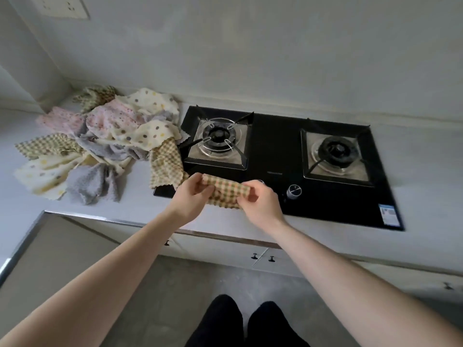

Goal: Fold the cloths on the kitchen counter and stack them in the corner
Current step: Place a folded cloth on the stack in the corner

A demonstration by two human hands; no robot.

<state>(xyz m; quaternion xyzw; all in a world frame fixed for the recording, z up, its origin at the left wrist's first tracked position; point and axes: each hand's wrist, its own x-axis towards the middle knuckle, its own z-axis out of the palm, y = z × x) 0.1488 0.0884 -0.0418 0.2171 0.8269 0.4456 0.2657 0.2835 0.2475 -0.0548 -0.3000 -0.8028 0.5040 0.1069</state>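
Both hands pinched a green-checked cloth (226, 192) above the front edge of the black gas hob (275, 159): the left hand (191, 200) gripped its nine-o'clock end, the right hand (259, 204) its three-o'clock end. A heap of unfolded cloths (100, 141) lay on the counter (413, 241) at ten o'clock, one checked cloth (166, 166) draping onto the hob's edge.

Setting: home kitchen. Indicated by a black two-burner gas hob (273, 156) set into the grey worktop (413, 171), with cabinet doors (225, 249) below.
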